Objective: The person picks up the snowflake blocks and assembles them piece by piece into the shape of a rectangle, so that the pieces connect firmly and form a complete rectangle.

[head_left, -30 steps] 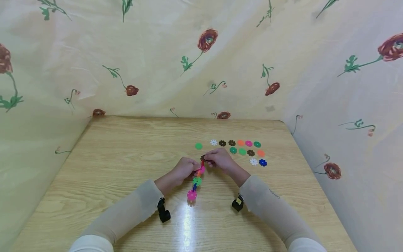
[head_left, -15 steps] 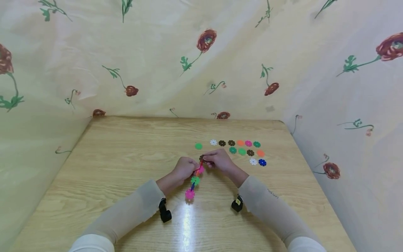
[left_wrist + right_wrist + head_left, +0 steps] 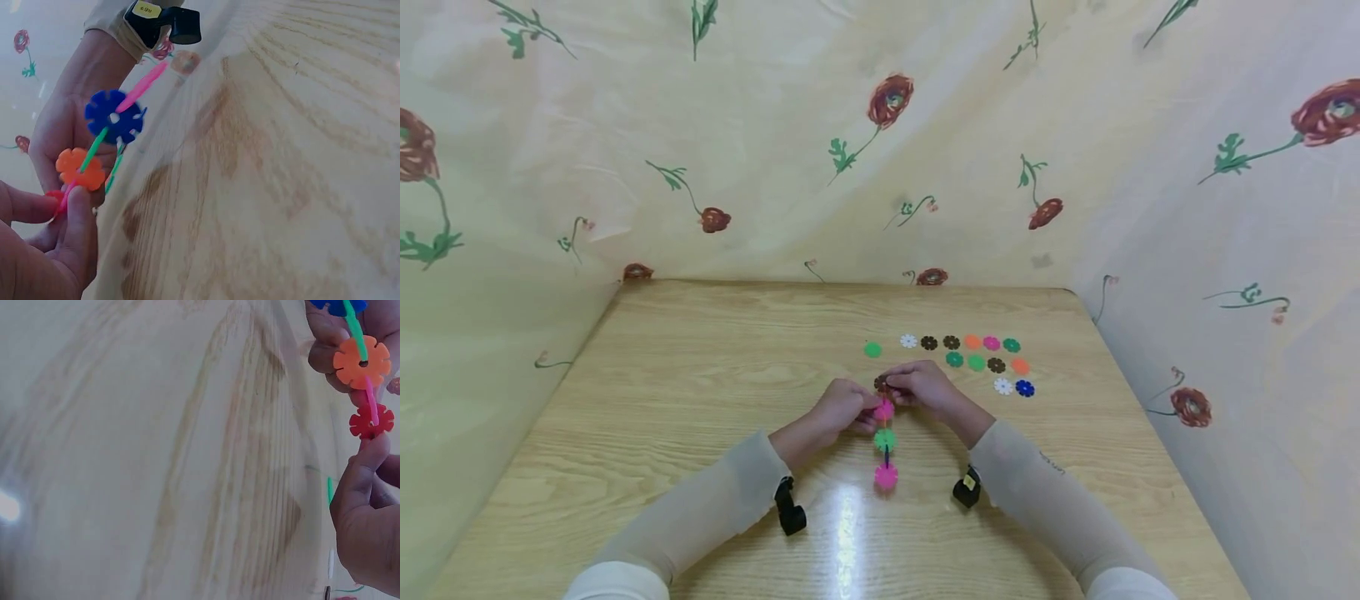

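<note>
Between my hands hangs a chain of slotted flower-shaped plastic discs. My left hand (image 3: 841, 406) pinches a pink disc (image 3: 884, 410) in its upper part. My right hand (image 3: 922, 385) pinches the brown disc (image 3: 881, 383) at the top end. Just past the right fingertips, a red disc (image 3: 372, 422) shows in the right wrist view, joined to the pink one. Below the left hand come an orange disc (image 3: 92, 175), a green disc (image 3: 885, 440), a blue disc (image 3: 114, 117) and a pink end disc (image 3: 886, 476). Fingers partly hide the brown and upper pink discs.
Loose discs lie in rows on the wooden table (image 3: 715, 350) beyond the right hand, among them a white disc (image 3: 908, 341), a dark blue disc (image 3: 1025, 388) and an orange disc (image 3: 1020, 366). A light green disc (image 3: 872, 350) lies apart. Flowered cloth (image 3: 775, 150) hangs behind.
The chain's lower end has swung right and now hangs nearly straight toward the near edge, its green and pink discs facing up. Both hands keep their grips, almost in place.
</note>
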`<state>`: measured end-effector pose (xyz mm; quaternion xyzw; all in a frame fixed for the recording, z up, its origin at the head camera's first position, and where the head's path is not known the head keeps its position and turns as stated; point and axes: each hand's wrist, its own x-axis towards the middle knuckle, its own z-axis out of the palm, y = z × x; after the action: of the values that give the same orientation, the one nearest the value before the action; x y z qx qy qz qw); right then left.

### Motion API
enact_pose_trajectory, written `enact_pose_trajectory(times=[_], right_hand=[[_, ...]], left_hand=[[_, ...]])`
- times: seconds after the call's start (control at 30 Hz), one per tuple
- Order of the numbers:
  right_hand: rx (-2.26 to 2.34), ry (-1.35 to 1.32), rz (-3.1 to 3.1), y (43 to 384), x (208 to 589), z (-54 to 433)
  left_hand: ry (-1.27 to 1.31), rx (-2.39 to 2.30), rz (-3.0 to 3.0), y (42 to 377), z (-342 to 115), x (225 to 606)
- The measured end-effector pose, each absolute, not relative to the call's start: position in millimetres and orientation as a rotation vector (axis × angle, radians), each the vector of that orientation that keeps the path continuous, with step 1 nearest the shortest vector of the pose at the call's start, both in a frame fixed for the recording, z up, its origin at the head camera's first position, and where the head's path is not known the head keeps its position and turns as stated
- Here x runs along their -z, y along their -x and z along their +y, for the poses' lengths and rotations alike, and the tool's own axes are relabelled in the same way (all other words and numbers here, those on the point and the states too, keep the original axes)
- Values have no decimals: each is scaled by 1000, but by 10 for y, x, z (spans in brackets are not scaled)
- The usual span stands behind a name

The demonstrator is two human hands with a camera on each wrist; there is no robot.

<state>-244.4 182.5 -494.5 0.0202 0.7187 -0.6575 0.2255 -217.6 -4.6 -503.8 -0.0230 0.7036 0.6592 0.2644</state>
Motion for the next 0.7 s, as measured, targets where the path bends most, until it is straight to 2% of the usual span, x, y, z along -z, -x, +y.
enact_pose_trajectory(times=[0.5, 0.7], right_hand=[[1791, -24, 1963, 2447, 4938, 1834], [1634, -10, 2187, 2718, 4928, 2081]], left_hand=[[229, -1900, 1771, 2299, -60, 5021], [293, -1922, 1737, 2344, -76, 5060]])
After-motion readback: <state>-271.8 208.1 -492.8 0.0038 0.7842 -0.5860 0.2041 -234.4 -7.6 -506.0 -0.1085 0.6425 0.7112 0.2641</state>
